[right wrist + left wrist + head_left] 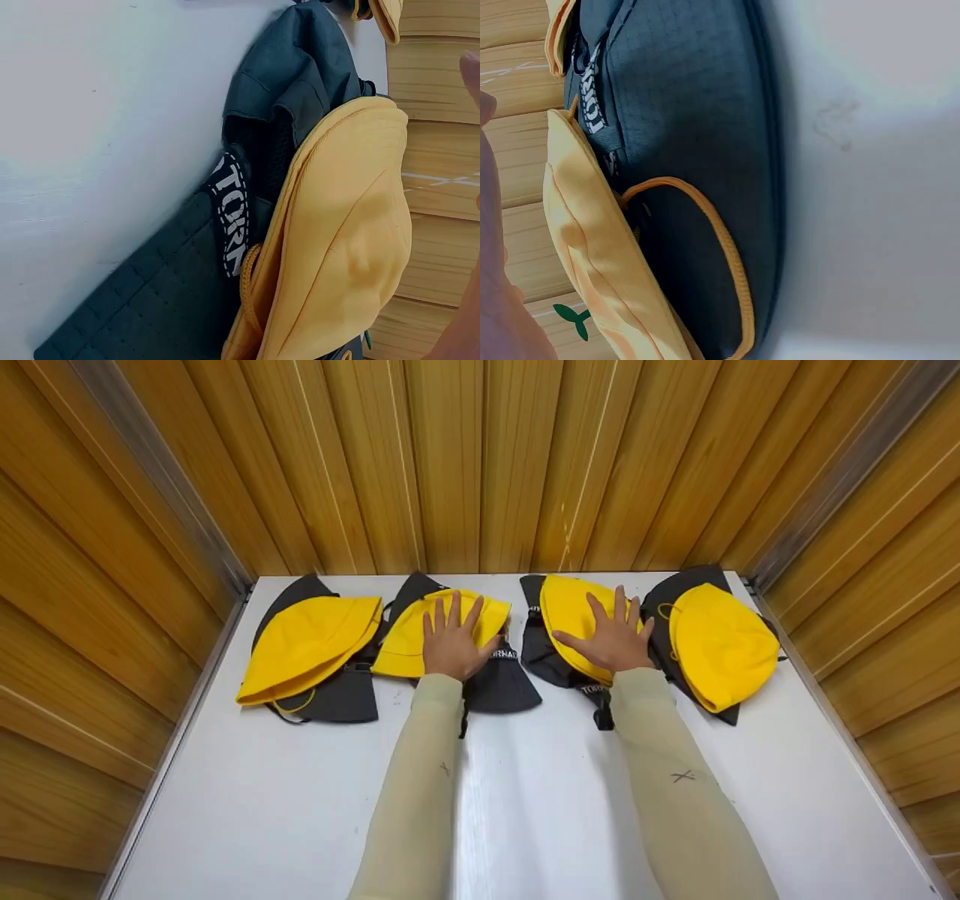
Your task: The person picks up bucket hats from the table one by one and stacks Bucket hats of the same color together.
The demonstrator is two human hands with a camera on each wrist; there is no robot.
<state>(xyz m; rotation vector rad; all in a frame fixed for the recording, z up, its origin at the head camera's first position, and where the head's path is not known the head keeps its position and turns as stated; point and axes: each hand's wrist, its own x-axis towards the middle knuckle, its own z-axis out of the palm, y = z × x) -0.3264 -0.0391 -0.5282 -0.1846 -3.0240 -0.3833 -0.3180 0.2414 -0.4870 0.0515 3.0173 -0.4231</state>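
With fingers spread wide, the left hand (454,649) lies over the centre-left yellow hat (403,639), the right hand (615,641) over the centre-right yellow hat (568,606); 2 black hats (504,688) show beneath. Light, even palm pressure probably avoids dragging them.

White capitals show here: "ORNAD", cropped, on the black fabric band (504,654) of the dark-grey, wide-brimmed cloth hat (501,690) second from left. Over to the third dark-grey cloth hat (549,658), and the right wrist view gives "TORN" on its band (231,217), the rest hidden. The left wrist view catches similar lettering (591,97), too folded to read fully. And handwritten dark crosses mark the beige left sleeve (412,817) and beige right sleeve (686,817).
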